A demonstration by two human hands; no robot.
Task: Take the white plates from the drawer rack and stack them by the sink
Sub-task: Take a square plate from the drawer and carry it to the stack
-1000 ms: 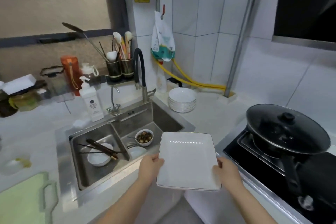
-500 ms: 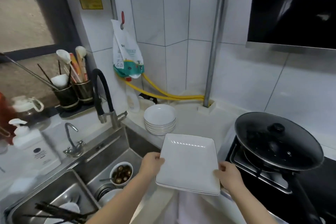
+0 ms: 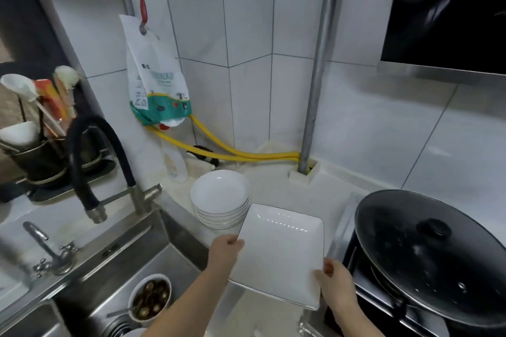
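Observation:
A white square plate (image 3: 279, 252) hangs level above the counter between the sink and the stove. My left hand (image 3: 226, 250) grips its left edge, thumb on top. My right hand (image 3: 335, 280) holds its near right corner. Just beyond the square plate's far left corner, a stack of several round white plates (image 3: 220, 197) stands on the counter by the sink (image 3: 153, 252). The drawer rack is out of view.
A black wok with a lid (image 3: 430, 252) sits on the stove at the right. The black faucet (image 3: 90, 161) arches over the sink, where a bowl of dark food (image 3: 150, 297) lies. Yellow hoses (image 3: 235, 153), a pipe (image 3: 315, 85) and a bottle (image 3: 175, 165) stand at the back.
The view has swung right and closer to the counter corner. Both hands carried the square plate forward toward the round plate stack, turning it slightly.

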